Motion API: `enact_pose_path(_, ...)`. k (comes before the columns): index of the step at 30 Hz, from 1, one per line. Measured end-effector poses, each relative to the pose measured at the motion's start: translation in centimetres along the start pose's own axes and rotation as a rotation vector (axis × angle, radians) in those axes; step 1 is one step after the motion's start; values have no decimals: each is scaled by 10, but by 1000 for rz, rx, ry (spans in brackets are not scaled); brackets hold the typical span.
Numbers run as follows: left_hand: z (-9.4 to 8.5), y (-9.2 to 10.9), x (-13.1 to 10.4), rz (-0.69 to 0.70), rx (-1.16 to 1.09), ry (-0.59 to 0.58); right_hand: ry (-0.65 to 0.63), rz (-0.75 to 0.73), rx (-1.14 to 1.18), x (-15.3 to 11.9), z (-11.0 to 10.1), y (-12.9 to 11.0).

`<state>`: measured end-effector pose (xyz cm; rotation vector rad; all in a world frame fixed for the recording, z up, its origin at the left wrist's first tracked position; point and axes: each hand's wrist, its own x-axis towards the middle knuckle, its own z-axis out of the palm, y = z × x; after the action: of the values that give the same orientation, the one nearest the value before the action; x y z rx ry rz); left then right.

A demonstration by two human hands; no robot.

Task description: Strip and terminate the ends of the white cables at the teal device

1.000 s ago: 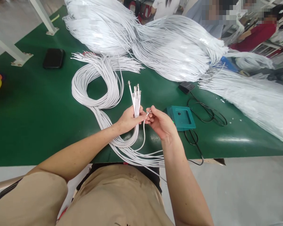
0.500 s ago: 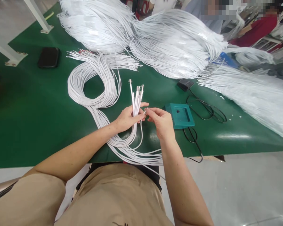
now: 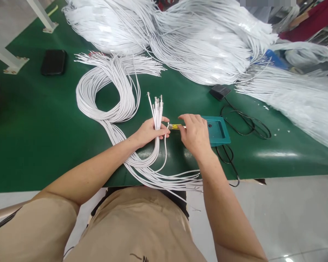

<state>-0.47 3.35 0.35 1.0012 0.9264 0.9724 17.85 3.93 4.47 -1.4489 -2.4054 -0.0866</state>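
My left hand (image 3: 150, 133) is wrapped round a bunch of white cables (image 3: 157, 118), whose stripped ends point up above the fingers. One single cable (image 3: 165, 149) hangs apart from the bunch, its end at my left fingertips. My right hand (image 3: 196, 135) is closed on a small yellow tool (image 3: 176, 126) with a pale metal-looking tip; most of it is hidden in the fingers, so its exact kind does not show. The tip meets the end of the single cable. From the bunch the cables run down across the table edge and into a coiled bundle (image 3: 83, 96) on the left.
Behind my right hand lies a teal tray-like box (image 3: 226, 140). A black device (image 3: 220, 91) with a looped black cord (image 3: 258, 133) is beyond it. Large heaps of white cable (image 3: 202, 47) cover the back of the green table (image 3: 24, 145). A black rectangular object (image 3: 54, 62) rests far left.
My right hand has gone from pinching the single cable's end to gripping the yellow tool, and sits slightly further right. The left hand keeps its hold. The camera view has shifted a little.
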Motion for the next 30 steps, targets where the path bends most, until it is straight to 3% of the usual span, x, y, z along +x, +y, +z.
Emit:
enact_pose_path(5, 1, -3, 5, 22, 163, 41, -189, -30, 22, 9, -1, 25)
enact_pose_path(19, 3, -8, 8, 54, 433, 112, -172, -10, -13, 9, 2, 23)
enact_pose_path(22, 2, -9, 9, 34, 400, 96, -82, 26, -64, 1, -3, 24)
enact_pose_path(25, 2, -8, 10, 13, 364, 77, 69, 232, -188, -9, 0, 31)
enact_pose_path(27, 1, -8, 10, 0, 342, 69, 104, 324, -239, -14, 5, 36)
enact_pose_path(30, -2, -6, 8, -12, 320, 71, 110, 330, -217, -15, 8, 38)
